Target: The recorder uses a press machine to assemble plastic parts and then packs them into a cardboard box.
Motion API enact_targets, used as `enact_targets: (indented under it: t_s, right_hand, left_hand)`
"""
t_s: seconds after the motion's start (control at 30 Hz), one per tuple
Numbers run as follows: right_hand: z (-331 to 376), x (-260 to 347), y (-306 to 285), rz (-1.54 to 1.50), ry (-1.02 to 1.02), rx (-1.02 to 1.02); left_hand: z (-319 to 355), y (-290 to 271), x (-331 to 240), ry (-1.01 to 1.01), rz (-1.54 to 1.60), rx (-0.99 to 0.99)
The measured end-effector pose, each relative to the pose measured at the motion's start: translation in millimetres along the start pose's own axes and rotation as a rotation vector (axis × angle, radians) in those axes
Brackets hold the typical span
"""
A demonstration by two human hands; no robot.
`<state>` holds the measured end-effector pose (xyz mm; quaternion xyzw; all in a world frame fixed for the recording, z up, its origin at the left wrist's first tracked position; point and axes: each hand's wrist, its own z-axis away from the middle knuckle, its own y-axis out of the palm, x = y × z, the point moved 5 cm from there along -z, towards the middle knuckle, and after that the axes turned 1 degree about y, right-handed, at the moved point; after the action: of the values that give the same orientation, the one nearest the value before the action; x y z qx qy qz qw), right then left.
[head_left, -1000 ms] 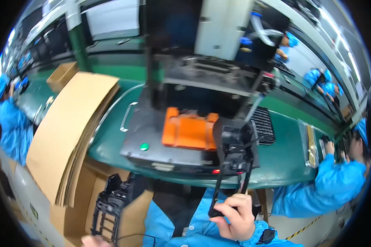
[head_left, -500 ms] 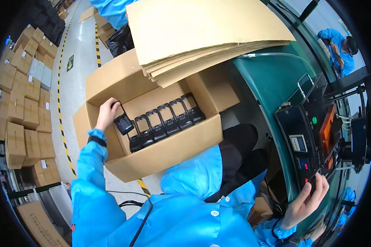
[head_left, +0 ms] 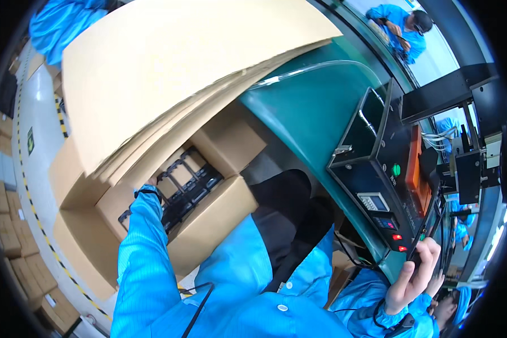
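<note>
An open cardboard box [head_left: 205,228] holds a row of black plastic parts [head_left: 188,194], each with an open loop frame and a solid end. My left arm [head_left: 143,242] reaches into this box, beside the row. The left hand itself is mostly hidden at the edge of the cardboard sheets [head_left: 203,50], so its fingers and anything in them do not show. At the right, my right hand [head_left: 414,279] has thumb and fingers closed on a thin black part [head_left: 416,253], at the front of a black machine [head_left: 360,174] with an orange block.
The stacked sheets overhang the box's far side. A green-topped bench [head_left: 304,104] carries the machine, with lit red switches on its front. Brown cartons [head_left: 42,276] stand along the left beyond a striped floor line. Other people in blue work nearby.
The view has swung right, shifting the scene leftward. My left hand, which held one black plastic part near the box's left side, has moved in towards the row and under the sheets' edge.
</note>
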<state>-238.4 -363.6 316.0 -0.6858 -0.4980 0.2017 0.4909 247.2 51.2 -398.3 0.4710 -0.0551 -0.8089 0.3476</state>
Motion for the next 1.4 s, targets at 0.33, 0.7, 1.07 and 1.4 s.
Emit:
enact_targets:
  t_s: [0.33,0.7,1.07,1.4]
  right_hand:
    - [-31,25,12,0.011,0.009,-0.068]
    - [-29,-5,14,-0.190,0.001,-0.136]
    - [-65,-38,19,-0.270,-0.113,-0.242]
    - [-60,-39,21,-0.206,-0.057,-0.267]
  left_hand:
    - [102,114,-19,0.712,-1.973,0.068]
    - [524,308,-158,1.101,-1.054,1.254]
    - [718,381,-206,1.369,-0.355,1.653]
    - [745,451,-167,1.353,-0.567,1.622]
